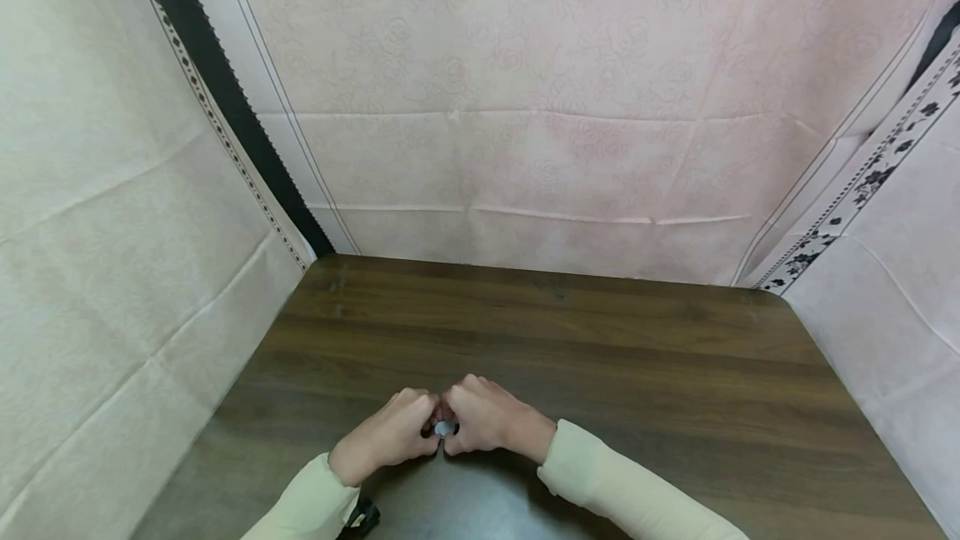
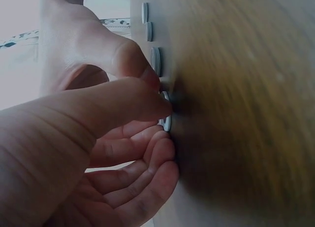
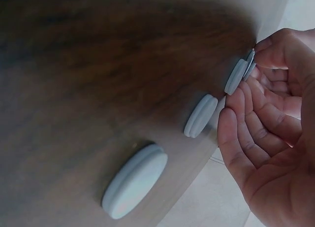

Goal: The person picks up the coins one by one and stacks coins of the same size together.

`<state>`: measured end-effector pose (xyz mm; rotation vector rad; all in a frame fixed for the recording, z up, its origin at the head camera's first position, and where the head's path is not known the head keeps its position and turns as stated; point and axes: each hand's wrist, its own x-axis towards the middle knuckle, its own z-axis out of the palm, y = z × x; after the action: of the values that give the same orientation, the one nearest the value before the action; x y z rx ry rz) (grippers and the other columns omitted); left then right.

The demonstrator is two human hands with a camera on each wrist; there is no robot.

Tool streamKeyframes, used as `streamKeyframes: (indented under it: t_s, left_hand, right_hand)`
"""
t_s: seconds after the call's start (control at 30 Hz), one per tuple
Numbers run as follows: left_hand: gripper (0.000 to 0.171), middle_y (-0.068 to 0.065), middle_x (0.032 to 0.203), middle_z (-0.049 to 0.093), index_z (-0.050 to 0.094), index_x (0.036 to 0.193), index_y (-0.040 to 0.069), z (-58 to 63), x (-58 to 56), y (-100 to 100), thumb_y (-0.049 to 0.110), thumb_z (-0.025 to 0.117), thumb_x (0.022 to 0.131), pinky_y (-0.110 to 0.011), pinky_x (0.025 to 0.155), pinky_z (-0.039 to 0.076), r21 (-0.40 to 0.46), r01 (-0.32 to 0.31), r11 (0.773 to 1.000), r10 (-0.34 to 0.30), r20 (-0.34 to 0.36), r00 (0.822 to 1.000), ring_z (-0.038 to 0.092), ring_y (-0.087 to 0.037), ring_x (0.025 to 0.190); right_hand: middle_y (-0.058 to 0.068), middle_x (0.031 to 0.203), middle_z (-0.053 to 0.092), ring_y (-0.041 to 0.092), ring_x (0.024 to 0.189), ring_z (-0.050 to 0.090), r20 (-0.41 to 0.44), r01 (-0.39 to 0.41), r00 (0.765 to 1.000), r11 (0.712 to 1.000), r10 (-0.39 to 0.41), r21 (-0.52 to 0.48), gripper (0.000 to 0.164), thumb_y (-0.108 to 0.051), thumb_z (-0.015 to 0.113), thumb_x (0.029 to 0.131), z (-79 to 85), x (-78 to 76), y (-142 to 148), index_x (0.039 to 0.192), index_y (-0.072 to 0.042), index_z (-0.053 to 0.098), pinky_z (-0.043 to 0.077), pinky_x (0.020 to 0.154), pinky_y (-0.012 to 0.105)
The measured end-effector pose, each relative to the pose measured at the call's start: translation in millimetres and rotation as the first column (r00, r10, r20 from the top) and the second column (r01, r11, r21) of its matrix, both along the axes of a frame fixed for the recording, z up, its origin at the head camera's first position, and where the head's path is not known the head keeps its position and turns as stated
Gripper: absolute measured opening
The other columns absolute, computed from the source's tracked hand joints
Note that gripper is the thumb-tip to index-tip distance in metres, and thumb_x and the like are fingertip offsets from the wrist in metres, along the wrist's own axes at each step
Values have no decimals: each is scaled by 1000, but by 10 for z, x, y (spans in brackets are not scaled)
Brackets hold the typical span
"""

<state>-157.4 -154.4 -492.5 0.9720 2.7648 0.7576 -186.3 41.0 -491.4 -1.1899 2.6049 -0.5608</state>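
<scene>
Both hands meet over the near part of the table, round a small pale grey disc that lies between their thumbs and fingers. My left hand curls in from the left, and its thumb covers part of a grey disc in the left wrist view. Opposite it, my right hand has curled fingers; its fingertips are close to a disc in the right wrist view. Two thicker discs with grooved rims, a large one and a smaller one, lie nearer that camera.
The brown wooden table carries the discs. In the left wrist view a row of discs runs past the right hand. Pale patterned cloth hangs behind the table and along both sides. A small black object sits by the left sleeve.
</scene>
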Motion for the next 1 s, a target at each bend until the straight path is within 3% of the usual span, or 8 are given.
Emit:
streamKeyframes:
  t_s: [0.3, 1.0]
  left_hand:
    - [24, 4, 69, 47, 56, 74, 9, 10, 11, 3, -3, 75, 82, -20, 55, 33, -2, -11, 1000, 11, 8, 1000, 34, -2, 62]
    - [23, 6, 70, 44, 56, 74, 8, 9, 6, -4, 0, 76, 82, -20, 56, 33, -7, -12, 1000, 12, 13, 1000, 35, -2, 63]
  right_hand:
    - [-18, 65, 57, -4, 50, 42, -20, -16, 1000, 1000, 16, -15, 16, -16, 83, 81, 3, -10, 5, 75, -21, 68, 38, 50, 13]
    - [-18, 66, 56, -6, 53, 47, -29, -28, 999, 999, 28, -14, 16, -18, 83, 84, 20, -14, 17, 77, -21, 69, 39, 52, 12]
